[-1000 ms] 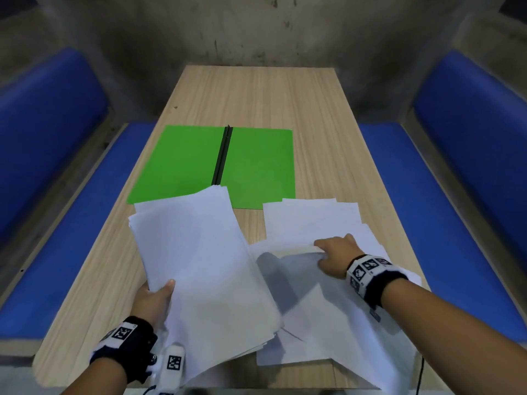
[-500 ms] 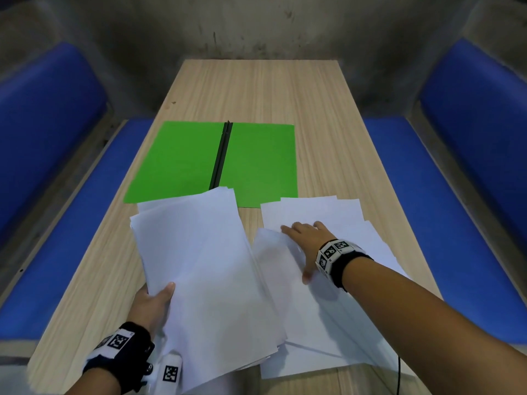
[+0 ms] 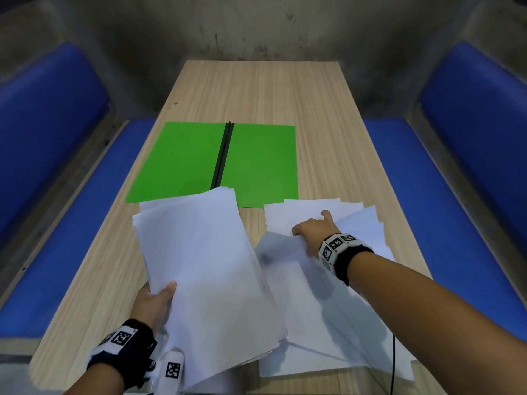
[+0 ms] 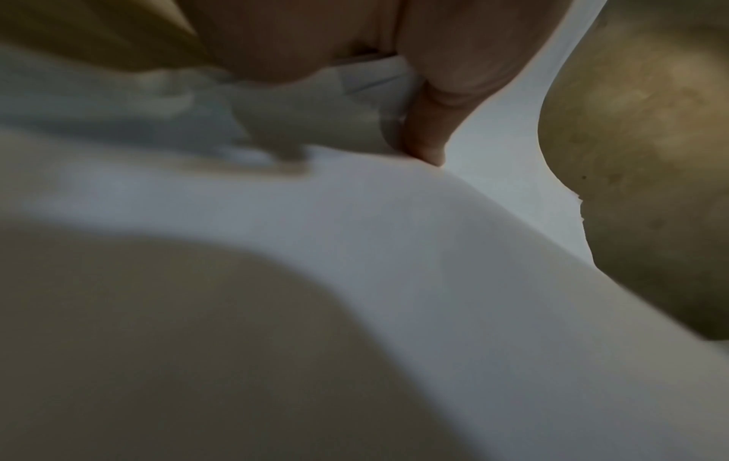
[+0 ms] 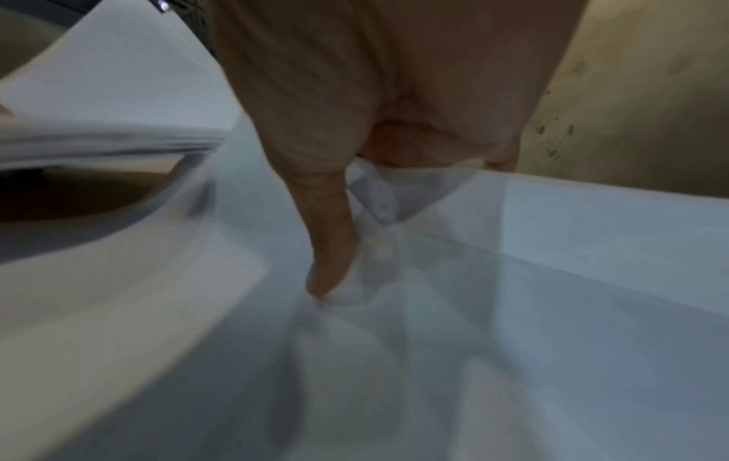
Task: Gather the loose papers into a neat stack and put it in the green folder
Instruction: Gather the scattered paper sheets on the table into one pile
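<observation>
An open green folder [image 3: 182, 161] with a black spine lies flat in the middle of the wooden table [image 3: 285, 95]. My left hand [image 3: 155, 297] grips a thick stack of white papers [image 3: 205, 269] by its near left edge, thumb on top, and holds it raised and tilted; its far corner overlaps the folder's near edge. Loose white sheets [image 3: 328, 309] are fanned out on the right. My right hand [image 3: 310, 228] pinches the far edge of one of these sheets, thumb [image 5: 331, 249] pressed on top. The left wrist view shows my thumb [image 4: 426, 137] on paper [image 4: 355, 249].
Blue padded benches [image 3: 427, 238] run along both sides of the table, with blue backrests [image 3: 48, 115] behind them. A stained grey wall closes off the far end. A thin black cable [image 3: 393, 363] hangs by the near right edge. Bare tabletop lies beyond the folder.
My right hand has moved farther out over the loose sheets and now pinches a sheet's far edge. The left hand has kept its hold on the stack.
</observation>
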